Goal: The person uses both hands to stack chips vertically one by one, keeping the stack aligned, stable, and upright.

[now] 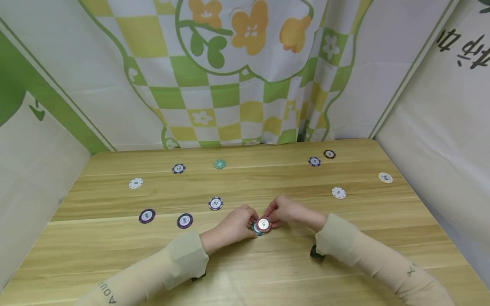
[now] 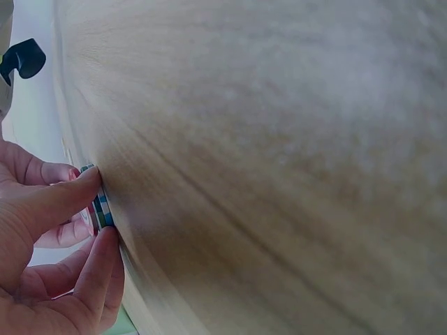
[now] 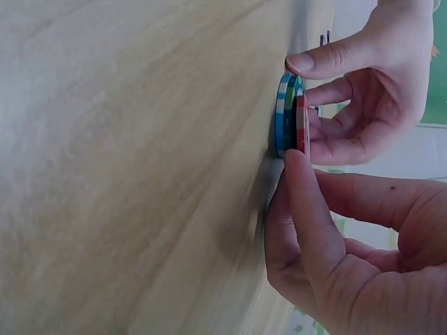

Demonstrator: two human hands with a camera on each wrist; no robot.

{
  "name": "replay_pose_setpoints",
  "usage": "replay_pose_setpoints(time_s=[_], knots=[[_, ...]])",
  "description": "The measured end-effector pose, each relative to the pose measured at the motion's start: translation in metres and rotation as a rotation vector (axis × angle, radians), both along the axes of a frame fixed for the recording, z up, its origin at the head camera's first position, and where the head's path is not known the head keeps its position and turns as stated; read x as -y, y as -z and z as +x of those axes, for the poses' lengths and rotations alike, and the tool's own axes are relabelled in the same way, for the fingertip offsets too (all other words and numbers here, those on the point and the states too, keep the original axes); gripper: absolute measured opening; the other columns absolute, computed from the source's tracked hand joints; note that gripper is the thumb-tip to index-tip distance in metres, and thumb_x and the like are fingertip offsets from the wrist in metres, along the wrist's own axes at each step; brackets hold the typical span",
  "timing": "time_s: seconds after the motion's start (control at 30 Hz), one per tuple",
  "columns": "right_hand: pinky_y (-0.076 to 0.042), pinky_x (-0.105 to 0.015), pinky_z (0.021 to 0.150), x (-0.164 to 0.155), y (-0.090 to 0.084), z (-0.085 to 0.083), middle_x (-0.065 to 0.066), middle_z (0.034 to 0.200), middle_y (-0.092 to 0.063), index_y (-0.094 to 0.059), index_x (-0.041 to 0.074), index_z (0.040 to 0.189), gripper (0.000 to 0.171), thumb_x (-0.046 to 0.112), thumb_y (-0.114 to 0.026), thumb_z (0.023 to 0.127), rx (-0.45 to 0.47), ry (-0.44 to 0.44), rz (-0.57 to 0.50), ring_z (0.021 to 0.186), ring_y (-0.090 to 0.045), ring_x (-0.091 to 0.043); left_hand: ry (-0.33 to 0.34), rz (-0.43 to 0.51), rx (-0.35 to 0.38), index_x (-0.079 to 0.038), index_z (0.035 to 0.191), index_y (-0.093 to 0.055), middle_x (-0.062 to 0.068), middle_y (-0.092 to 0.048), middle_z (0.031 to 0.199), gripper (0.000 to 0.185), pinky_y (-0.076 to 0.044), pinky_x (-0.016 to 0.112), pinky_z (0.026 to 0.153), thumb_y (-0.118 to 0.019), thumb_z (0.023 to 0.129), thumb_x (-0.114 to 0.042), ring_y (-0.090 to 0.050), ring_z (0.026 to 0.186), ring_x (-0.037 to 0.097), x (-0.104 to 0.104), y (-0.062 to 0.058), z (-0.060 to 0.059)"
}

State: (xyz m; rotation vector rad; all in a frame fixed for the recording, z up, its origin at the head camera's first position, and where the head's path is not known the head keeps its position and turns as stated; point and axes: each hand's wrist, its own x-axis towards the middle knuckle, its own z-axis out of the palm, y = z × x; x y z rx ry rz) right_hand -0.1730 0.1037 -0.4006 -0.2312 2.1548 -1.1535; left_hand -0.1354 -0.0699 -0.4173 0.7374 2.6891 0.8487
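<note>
Both hands meet over the stack [image 3: 281, 120], which stands at the middle of the surface [image 1: 268, 267]. The left hand [image 1: 238, 224] is curled at the stack's left side, thumb and fingertip set against its rim. The right hand [image 1: 289, 211] pinches the red chip [image 1: 263, 224] at its right edge, thumb and fingers bent. The red chip lies over the stack, offset slightly right of the chips beneath, pale centre up and marked 5. Whether it bears fully on them cannot be told.

All chips are thin, round discs; the stack's rims show blue, green and pale blocks. The surface is wood-patterned, with long streaked grain.

Loose chips lie flat, well apart from the hands for the most part. Left: a white chip [image 1: 135, 183], two purple chips [image 1: 185, 221] and, near the left hand, a blue chip [image 1: 215, 203]. Far: a green chip [image 1: 220, 164]. Far right: a black chip [image 1: 329, 154] and a cream chip [image 1: 385, 177]. Behind hangs a soft, folded, checked curtain [image 1: 223, 95].
</note>
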Motion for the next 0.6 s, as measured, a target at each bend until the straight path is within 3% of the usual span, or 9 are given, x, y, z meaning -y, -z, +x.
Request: replay_pose_setpoints(time_s=[0.6], knots=[[-0.053, -0.023, 0.059, 0.0083, 0.0025, 0.0076, -0.011, 0.074, -0.060, -0.061, -0.010, 0.087, 0.012, -0.014, -0.055, 0.077, -0.061, 0.013, 0.017, 0.058, -0.056, -0.012, 0.006, 0.022, -0.002, 0.000, 0.091, -0.061, 0.003, -0.053, 0.082, 0.035, -0.045, 0.021, 0.065, -0.080, 0.063, -0.007, -0.053, 0.074, 0.013, 0.0005, 0.0000, -0.0008]])
